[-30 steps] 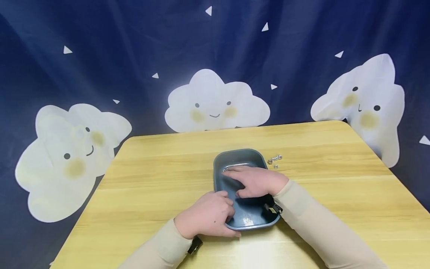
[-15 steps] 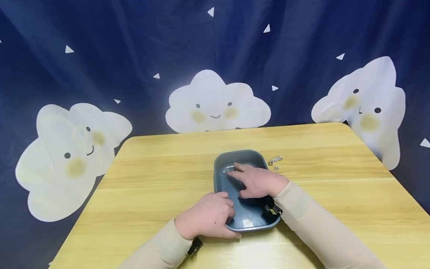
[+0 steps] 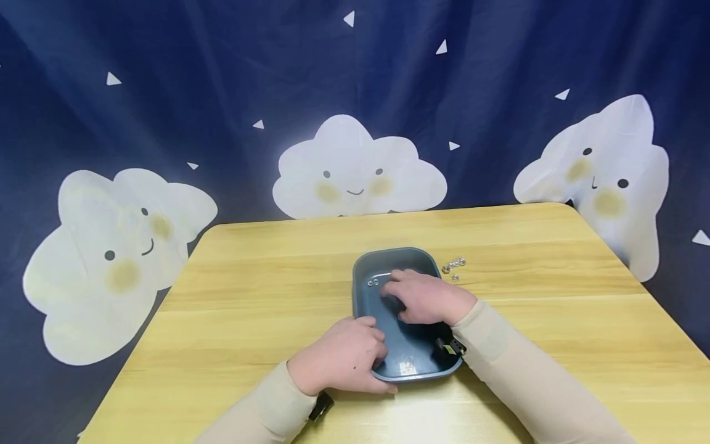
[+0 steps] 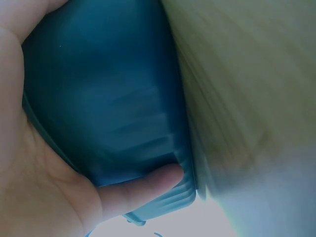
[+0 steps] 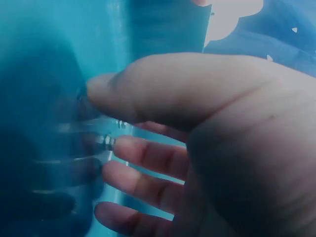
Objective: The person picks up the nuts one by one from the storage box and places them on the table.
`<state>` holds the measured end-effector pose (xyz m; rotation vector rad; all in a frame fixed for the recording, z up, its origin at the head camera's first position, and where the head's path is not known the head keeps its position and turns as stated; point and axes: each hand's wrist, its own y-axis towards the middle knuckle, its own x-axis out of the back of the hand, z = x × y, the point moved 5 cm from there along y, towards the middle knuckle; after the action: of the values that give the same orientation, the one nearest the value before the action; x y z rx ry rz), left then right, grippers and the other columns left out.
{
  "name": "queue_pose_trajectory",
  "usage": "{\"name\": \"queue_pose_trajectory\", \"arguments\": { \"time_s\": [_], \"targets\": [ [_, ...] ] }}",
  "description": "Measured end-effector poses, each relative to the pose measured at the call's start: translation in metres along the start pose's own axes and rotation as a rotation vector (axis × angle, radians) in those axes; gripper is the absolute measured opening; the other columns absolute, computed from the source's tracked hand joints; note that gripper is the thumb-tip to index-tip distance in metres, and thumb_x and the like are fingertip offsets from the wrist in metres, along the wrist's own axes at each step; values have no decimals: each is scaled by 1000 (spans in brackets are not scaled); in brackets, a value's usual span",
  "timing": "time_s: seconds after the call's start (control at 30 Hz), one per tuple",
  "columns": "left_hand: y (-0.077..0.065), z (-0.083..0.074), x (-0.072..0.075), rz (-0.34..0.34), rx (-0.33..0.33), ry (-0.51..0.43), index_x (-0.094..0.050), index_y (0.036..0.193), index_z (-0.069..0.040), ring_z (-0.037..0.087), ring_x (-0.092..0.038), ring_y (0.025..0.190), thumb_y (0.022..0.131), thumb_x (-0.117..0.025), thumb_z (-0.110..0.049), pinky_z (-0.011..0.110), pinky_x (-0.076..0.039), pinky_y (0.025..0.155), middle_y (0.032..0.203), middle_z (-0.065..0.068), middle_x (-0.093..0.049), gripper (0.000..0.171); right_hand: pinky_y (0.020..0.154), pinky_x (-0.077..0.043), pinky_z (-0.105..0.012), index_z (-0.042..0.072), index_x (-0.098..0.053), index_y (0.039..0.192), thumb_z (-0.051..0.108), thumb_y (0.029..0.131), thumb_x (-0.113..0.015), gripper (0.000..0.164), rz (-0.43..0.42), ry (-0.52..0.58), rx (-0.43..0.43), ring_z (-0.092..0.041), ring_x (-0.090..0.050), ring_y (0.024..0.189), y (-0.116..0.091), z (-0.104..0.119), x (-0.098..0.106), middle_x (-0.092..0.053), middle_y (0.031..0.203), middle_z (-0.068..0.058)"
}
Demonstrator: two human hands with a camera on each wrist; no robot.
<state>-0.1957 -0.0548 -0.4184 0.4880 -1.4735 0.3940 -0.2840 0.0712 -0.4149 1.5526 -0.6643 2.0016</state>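
Note:
A blue-grey rectangular plastic tray (image 3: 407, 357) stands on the wooden table. Its near left corner is gripped by my left hand (image 3: 346, 356), fingers over the rim; in the left wrist view the thumb (image 4: 143, 190) lies along the outer wall. Inside the tray, my right hand (image 3: 427, 298) hovers low with fingers bent slightly down. Two small metal nuts (image 3: 373, 282) lie on the tray floor, just left of those fingers. The right wrist view shows a nut (image 5: 107, 142) at one fingertip, the thumb apart from it.
Several more metal nuts (image 3: 455, 265) lie on the wooden table (image 3: 266, 290), just beyond the tray's right rim. Behind the table hangs a dark blue curtain (image 3: 222, 92) with white clouds.
My right hand's fingers have drawn back to the right and bent more, exposing the two nuts on the tray floor. The left hand and the tray stay put.

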Motion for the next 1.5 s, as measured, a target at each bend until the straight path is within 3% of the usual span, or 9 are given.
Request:
{"name": "queue_pose_trajectory", "arguments": {
  "time_s": [0.17, 0.4, 0.6, 1.13, 1.5],
  "targets": [
    [1, 0, 1, -28, -15, 7, -50, 57, -29, 9, -33, 67, 74, -71, -73, 22, -26, 52, 64, -18, -39, 51, 80, -50, -34, 13, -68, 95, 1, 81, -69, 18, 25, 33, 23, -15, -57, 82, 1, 1, -1, -59, 90, 5],
    [1, 0, 3, -44, -27, 10, -47, 56, -29, 9, -33, 66, 74, -71, -73, 22, -26, 53, 63, -18, -38, 53, 70, -48, -30, 20, -60, 79, -2, 81, -65, 23, 137, 15, -41, -13, -53, 71, 1, 0, -6, -56, 78, 7],
    [0, -1, 3, -37, -19, 12, -47, 56, -29, 9, -32, 66, 74, -71, -73, 22, -26, 52, 63, -18, -38, 54, 67, -47, -30, 20, -57, 77, -2, 78, -67, 24, 148, -17, -47, -14, -51, 68, -1, 0, -8, -54, 75, 7],
    [1, 0, 2, -28, -28, 3, -48, 57, -29, 9, -32, 66, 74, -71, -73, 22, -27, 55, 63, -18, -38, 53, 70, -45, -31, 18, -55, 77, -9, 83, -63, 28, 153, 20, -65, -16, -49, 71, -1, 0, -7, -50, 76, 3],
    [3, 1, 3, -52, -45, 11, -47, 57, -28, 10, -32, 66, 74, -71, -73, 23, -28, 56, 63, -17, -39, 53, 69, -45, -30, 18, -54, 76, -13, 81, -61, 32, 148, -3, -52, -16, -48, 69, -2, 1, -4, -47, 77, 4]
  ]
}}
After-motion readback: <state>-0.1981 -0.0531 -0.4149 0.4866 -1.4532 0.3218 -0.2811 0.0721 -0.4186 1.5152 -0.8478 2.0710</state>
